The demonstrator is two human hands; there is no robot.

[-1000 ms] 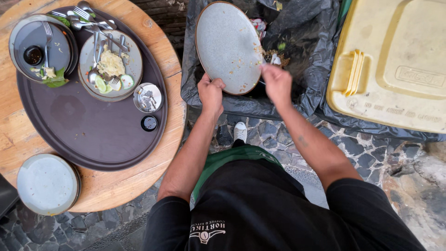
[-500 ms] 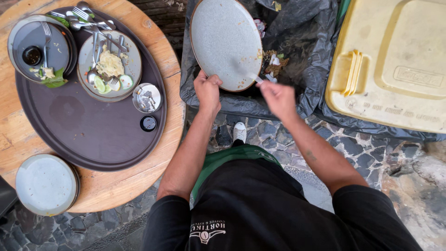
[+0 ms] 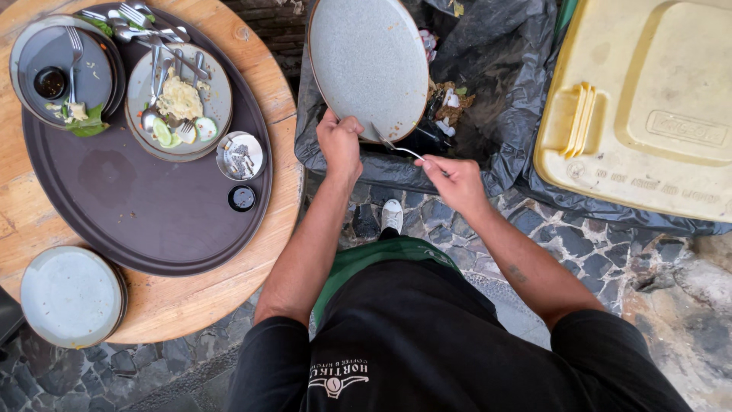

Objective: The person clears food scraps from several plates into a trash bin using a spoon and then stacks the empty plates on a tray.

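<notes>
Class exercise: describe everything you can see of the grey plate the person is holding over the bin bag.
The grey plate is round, speckled and ceramic-looking, with a thin brown rim. It is tilted over the black bin bag, its face nearly clean. The left hand grips its lower edge. The right hand holds a fork whose tines touch the plate's lower rim. Food scraps lie in the bag beside it.

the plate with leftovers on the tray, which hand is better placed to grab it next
Left, probably. The left hand is on the tray side, though it grips the grey plate; the right hand holds a fork farther from the leftover plate.
</notes>
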